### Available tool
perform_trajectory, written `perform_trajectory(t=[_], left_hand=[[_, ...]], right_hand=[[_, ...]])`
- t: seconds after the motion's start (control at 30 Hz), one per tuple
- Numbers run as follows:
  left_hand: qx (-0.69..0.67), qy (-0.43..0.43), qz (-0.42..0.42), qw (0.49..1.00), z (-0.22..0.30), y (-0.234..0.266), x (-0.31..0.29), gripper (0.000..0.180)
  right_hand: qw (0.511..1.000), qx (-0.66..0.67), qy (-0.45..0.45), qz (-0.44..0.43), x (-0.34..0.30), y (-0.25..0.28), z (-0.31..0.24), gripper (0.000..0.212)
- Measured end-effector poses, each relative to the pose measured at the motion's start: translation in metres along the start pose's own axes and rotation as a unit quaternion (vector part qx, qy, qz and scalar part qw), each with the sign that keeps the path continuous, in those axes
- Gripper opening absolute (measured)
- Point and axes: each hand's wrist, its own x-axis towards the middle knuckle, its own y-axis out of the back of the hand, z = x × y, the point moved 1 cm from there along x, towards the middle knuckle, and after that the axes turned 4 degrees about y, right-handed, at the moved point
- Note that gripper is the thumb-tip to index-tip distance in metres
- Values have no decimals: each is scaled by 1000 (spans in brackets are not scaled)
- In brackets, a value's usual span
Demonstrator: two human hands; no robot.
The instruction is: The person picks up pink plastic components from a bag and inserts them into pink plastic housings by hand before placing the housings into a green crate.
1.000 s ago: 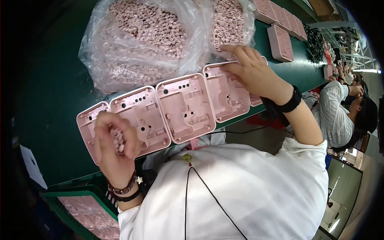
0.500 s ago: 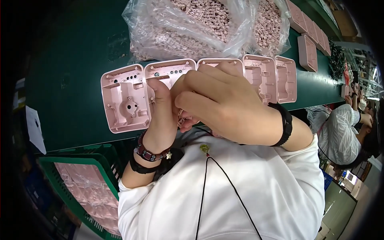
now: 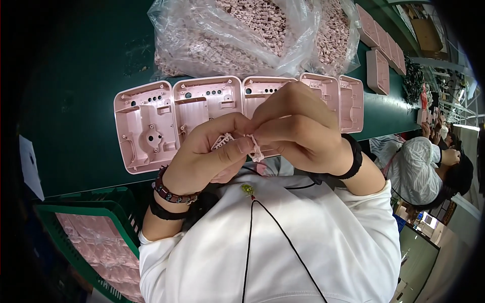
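My left hand (image 3: 209,151) is closed around small pink plastic parts (image 3: 222,141), one with a row of slots showing above the thumb. My right hand (image 3: 303,131) is closed too, its fingertips pinching a small pink plastic part (image 3: 256,150) right at the left thumb. Both hands meet in front of my chest, over the near side of a row of pink plastic housings. The leftmost housing (image 3: 146,129) and the one beside it (image 3: 209,103) lie with their hollow insides up, showing posts and round holes. My right hand covers much of the middle housing (image 3: 268,87).
Behind the row, clear plastic bags (image 3: 227,45) full of small pink parts lie on the green table (image 3: 91,101). More pink housings (image 3: 378,70) stand at the far right. A green crate (image 3: 121,222) with wrapped pink pieces is at lower left. Another person (image 3: 409,164) sits at the right.
My hands have come lower and turned, so the fingertips now meet with small pink parts showing between them. The second housing is less covered. The whole view has shifted slightly.
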Motion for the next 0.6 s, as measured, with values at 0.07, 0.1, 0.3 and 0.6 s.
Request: perform_trajectory(t=[0.07,0.1,0.3,0.6], left_hand=[[8,-26,29,999,-2,0,3,16],[17,-53,59,997,-4,0,4,17],[253,-247,116,928,-8,1,12,22],[388,-273,145,868,-14,5,-1,33]], right_hand=[[1000,-18,-6,15,-1,0,-2,25],[999,-15,-35,19,1,0,-6,24],[990,14,-135,25,-1,2,-9,17],[973,122,-191,28,-5,22,-8,11]])
